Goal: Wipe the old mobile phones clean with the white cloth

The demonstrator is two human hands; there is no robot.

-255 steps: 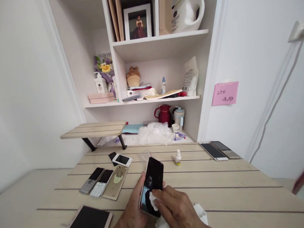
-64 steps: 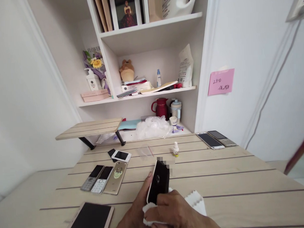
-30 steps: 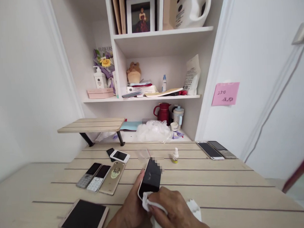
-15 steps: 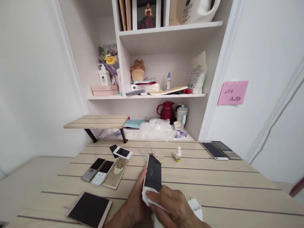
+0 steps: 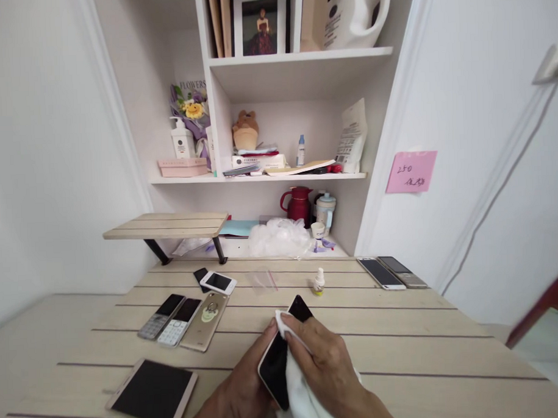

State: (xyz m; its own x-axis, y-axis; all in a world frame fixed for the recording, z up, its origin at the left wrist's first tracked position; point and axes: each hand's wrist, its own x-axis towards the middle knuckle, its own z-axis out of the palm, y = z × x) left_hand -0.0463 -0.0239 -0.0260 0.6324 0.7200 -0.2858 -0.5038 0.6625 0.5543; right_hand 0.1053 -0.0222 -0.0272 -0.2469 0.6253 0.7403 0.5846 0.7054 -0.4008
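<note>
While the left hand's grip [image 5: 243, 375] clenches a black-screened smartphone [image 5: 274, 371], held tilted above the wooden surface [image 5: 416, 344], the right hand's grip [image 5: 323, 360] pinches a white cloth [image 5: 301, 385] against it. A gold phone [image 5: 204, 321] lies nearby, to the left.

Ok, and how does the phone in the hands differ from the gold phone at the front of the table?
The held phone tilts in the left hand, while the gold phone lies flat on the wooden table. The right hand presses a white cloth on the held phone; no hand touches the gold phone. Both have dark glass fronts and no keypad.
</note>
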